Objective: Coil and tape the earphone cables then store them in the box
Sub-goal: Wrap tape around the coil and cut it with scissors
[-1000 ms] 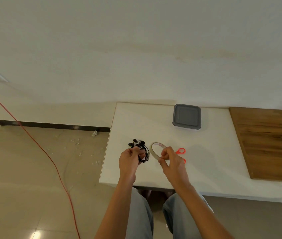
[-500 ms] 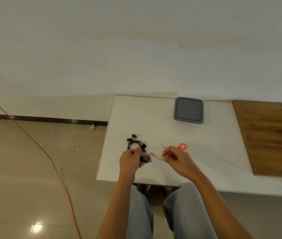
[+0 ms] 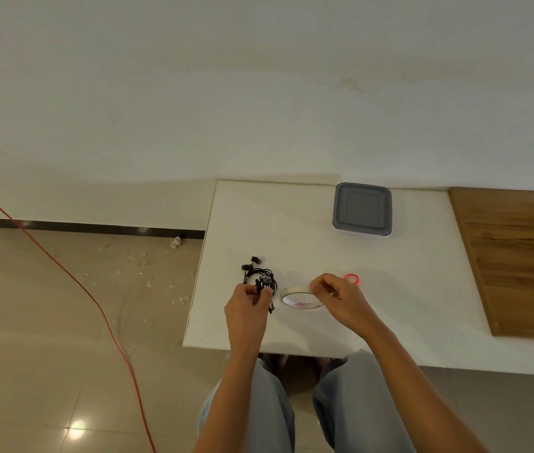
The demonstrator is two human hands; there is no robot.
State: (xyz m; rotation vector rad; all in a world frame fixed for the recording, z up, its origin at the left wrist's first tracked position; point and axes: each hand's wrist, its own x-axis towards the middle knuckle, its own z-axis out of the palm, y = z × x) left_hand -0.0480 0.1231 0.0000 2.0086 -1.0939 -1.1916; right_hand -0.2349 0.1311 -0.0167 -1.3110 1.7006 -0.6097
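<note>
Two hands work above the worktop's point(image 3: 291, 230) near-left corner: the left hand point(image 3: 246, 308) has its fingers point(image 3: 259, 291) curled round the coiled black earphone cable point(image 3: 260, 279), the right hand point(image 3: 337, 297) pinches the tape roll point(image 3: 298, 297) just beside it, and the lidded grey box point(image 3: 362, 209) sits at the far edge.
</note>
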